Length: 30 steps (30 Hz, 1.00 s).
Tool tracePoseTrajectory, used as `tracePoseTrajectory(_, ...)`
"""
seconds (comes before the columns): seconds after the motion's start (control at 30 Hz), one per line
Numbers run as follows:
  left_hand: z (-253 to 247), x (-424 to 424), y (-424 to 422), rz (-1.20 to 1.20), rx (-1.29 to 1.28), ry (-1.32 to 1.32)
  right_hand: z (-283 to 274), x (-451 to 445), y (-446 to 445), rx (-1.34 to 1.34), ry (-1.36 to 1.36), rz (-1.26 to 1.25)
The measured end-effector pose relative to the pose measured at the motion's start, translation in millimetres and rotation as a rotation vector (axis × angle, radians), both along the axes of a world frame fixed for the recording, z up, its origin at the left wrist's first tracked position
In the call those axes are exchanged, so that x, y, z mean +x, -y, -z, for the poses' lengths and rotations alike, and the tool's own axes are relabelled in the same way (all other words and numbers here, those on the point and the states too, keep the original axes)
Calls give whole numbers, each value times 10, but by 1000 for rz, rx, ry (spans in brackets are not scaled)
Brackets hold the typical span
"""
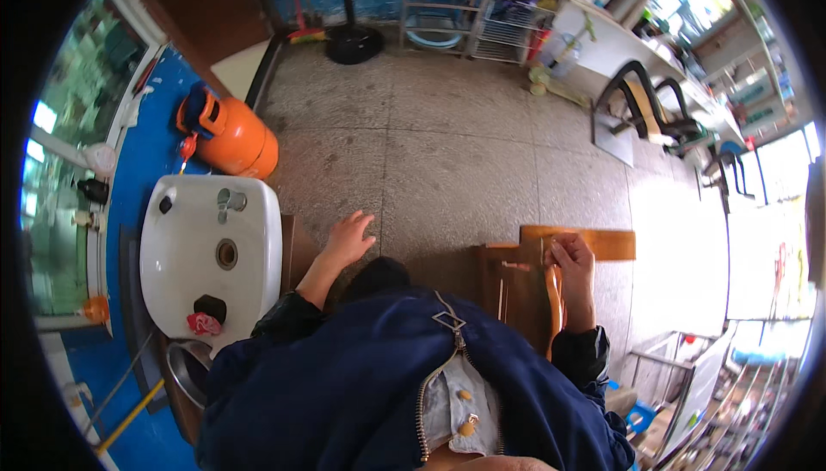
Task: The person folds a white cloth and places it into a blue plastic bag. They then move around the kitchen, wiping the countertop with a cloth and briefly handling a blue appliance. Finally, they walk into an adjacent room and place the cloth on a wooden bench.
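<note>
My left hand [348,239] is held out over the floor with its fingers apart and nothing in it. A white ceramic washbasin [261,264] stands to its left, with a tap [231,201] and a drain hole [226,253]. A red and white cloth [204,323] and a dark block-like thing [211,308] lie at the basin's near end. My right hand [571,251] is at a piece of brown wooden furniture [516,297], by the front end of its curved rail [554,303]. Its fingers are curled towards the thumb; whether they grip the wood is unclear. A wooden board [610,245] extends behind that hand.
An orange gas cylinder [242,139] stands beyond the basin. A black round stool [353,42], a broom [306,33] and metal racks [445,10] line the far wall. A black-armed chair [645,106] is at the right. A metal bowl [187,371] sits near my left side.
</note>
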State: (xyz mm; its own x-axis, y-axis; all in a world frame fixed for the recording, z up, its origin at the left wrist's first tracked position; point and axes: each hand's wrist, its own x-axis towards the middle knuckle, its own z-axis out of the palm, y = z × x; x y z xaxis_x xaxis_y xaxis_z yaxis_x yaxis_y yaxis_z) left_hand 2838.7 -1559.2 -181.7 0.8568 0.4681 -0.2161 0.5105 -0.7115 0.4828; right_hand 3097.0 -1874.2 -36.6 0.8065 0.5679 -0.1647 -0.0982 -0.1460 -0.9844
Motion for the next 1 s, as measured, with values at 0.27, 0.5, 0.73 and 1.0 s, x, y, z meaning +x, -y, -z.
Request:
tracePoseTrajectory(0.27,435,18,-1406,-270,-1,114,569,525,-2363,-83,-82,-275)
tracePoseTrajectory(0.5,88,329,-3011,-409,-1,116,1717,1510,-3915,-429,289,-546)
tracePoseTrajectory(0.73,18,471,-4185,-524,-200,244,2552,2438,-4157,-797,-343,-403)
tracePoseTrajectory(1.0,208,1072,-5635,-718,-163,91,3310,3533,-5624,-796,-431,-529)
